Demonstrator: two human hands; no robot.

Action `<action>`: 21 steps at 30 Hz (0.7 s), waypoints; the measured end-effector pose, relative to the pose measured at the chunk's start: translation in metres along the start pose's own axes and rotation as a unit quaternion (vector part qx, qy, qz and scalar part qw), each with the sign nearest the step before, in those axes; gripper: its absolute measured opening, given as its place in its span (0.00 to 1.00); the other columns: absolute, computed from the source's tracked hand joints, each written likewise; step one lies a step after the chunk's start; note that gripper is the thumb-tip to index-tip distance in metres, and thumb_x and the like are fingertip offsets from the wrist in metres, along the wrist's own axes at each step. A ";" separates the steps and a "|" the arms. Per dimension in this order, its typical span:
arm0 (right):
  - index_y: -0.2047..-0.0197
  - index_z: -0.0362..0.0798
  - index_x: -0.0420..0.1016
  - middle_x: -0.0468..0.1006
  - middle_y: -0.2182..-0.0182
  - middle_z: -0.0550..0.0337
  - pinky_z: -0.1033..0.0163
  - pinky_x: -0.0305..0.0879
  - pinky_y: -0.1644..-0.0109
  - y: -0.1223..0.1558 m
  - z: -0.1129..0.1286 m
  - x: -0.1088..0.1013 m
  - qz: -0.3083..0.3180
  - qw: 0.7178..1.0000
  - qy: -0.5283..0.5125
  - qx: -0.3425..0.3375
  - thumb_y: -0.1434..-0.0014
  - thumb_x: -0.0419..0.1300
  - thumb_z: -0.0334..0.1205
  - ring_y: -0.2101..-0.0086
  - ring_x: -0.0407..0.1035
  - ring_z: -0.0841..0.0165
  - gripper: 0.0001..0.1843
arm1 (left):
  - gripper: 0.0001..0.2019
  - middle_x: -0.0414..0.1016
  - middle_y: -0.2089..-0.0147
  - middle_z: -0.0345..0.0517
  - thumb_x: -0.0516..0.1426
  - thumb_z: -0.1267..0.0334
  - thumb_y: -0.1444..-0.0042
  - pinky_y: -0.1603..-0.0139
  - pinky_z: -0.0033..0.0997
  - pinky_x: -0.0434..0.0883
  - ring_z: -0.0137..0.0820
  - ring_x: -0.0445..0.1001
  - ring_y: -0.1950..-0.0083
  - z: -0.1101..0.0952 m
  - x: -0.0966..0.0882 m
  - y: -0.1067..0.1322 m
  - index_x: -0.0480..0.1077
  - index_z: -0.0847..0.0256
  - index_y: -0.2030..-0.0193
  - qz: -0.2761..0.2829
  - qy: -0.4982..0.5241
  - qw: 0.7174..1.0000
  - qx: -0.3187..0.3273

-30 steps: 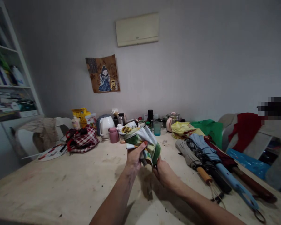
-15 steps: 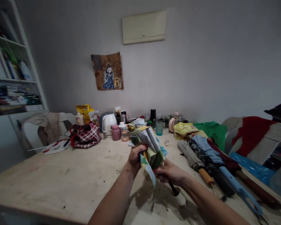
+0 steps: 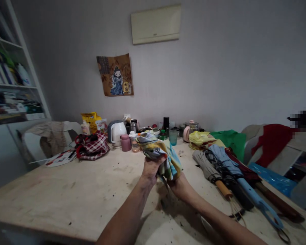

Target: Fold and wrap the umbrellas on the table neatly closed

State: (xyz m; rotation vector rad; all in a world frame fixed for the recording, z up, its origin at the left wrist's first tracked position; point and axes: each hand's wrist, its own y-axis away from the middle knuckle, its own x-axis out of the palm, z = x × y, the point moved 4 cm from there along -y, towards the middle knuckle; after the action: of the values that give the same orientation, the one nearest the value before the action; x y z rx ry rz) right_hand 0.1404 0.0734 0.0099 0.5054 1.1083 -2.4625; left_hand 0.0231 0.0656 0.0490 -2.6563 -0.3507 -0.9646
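A colourful umbrella (image 3: 169, 156), its blue, yellow and white canopy bunched up, is held over the table between both hands. My left hand (image 3: 153, 166) is closed around the left side of the folds, thumb on top. Lower down and to the right, my right hand (image 3: 178, 183) grips the base of the bundle; its fingers are mostly hidden by the cloth and the wrist. The umbrella's handle is out of sight behind my right forearm. To the right lie several closed umbrellas, among them a grey one with an orange handle (image 3: 223, 189) and a light blue one (image 3: 257, 200).
Along the wall side of the wooden table (image 3: 91, 194) stand a white kettle (image 3: 118, 133), a pink jar (image 3: 125, 143), a teal cup (image 3: 173, 137) and a glass pot (image 3: 191, 128). A checked bag (image 3: 94, 146) lies left; yellow (image 3: 202, 139) and green bags (image 3: 232, 141) lie right.
The umbrella has turned in my hands, and different folds now face me. Its dark shaft and pale handle end, visible below my right hand before, are now hidden.
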 end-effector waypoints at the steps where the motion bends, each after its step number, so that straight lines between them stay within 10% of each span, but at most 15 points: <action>1: 0.49 0.48 0.74 0.77 0.49 0.47 0.51 0.64 0.41 0.001 -0.001 0.003 0.003 1.000 0.000 0.012 0.45 0.56 0.33 0.49 0.69 0.55 0.20 | 0.23 0.81 0.69 0.41 0.75 0.66 0.77 0.65 0.27 0.73 0.28 0.76 0.70 -0.001 -0.001 0.000 0.76 0.65 0.70 -0.019 0.004 1.000 -0.001; 5: 0.57 0.46 0.76 0.80 0.60 0.53 0.54 0.68 0.49 -0.001 0.004 0.000 0.095 0.980 -0.129 0.118 0.49 0.63 0.37 0.59 0.72 0.59 0.14 | 0.18 0.80 0.71 0.41 0.73 0.70 0.74 0.67 0.25 0.73 0.27 0.75 0.72 -0.006 -0.004 -0.003 0.76 0.64 0.72 -0.021 0.035 0.999 -0.006; 8: 0.46 0.47 0.71 0.76 0.53 0.54 0.56 0.66 0.46 -0.008 0.016 -0.016 0.196 0.918 -0.312 0.149 0.56 0.71 0.45 0.53 0.70 0.61 0.34 | 0.16 0.79 0.73 0.41 0.71 0.68 0.72 0.70 0.26 0.74 0.28 0.75 0.75 -0.006 -0.007 -0.006 0.75 0.65 0.72 0.016 0.053 0.997 -0.048; 12: 0.44 0.48 0.69 0.72 0.48 0.48 0.60 0.67 0.51 -0.013 0.013 -0.040 0.129 0.877 -0.428 0.178 0.54 0.69 0.61 0.52 0.69 0.63 0.39 | 0.15 0.78 0.75 0.42 0.69 0.66 0.70 0.72 0.25 0.74 0.28 0.75 0.76 -0.001 -0.012 -0.010 0.74 0.66 0.72 0.046 0.090 0.988 -0.115; 17: 0.54 0.43 0.69 0.76 0.64 0.54 0.66 0.68 0.67 0.001 0.012 -0.017 0.244 0.826 -0.448 0.241 0.62 0.73 0.57 0.69 0.73 0.68 0.38 | 0.11 0.77 0.77 0.41 0.65 0.63 0.64 0.70 0.30 0.75 0.31 0.76 0.75 -0.003 -0.014 -0.014 0.71 0.65 0.72 0.109 0.139 0.975 -0.132; 21: 0.66 0.45 0.66 0.64 0.81 0.70 0.71 0.51 0.81 0.004 0.011 -0.001 0.218 0.879 -0.330 0.267 0.55 0.68 0.45 0.85 0.54 0.78 0.18 | 0.19 0.80 0.70 0.47 0.68 0.60 0.67 0.62 0.36 0.77 0.40 0.80 0.66 0.000 -0.012 -0.014 0.73 0.65 0.67 0.162 0.113 0.968 -0.153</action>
State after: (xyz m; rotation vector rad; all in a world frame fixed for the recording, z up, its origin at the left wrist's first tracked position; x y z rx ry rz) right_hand 0.1416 0.0624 0.0150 0.0163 0.0209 -2.2168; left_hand 0.0094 0.0773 0.0438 -2.7028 0.2996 -1.2771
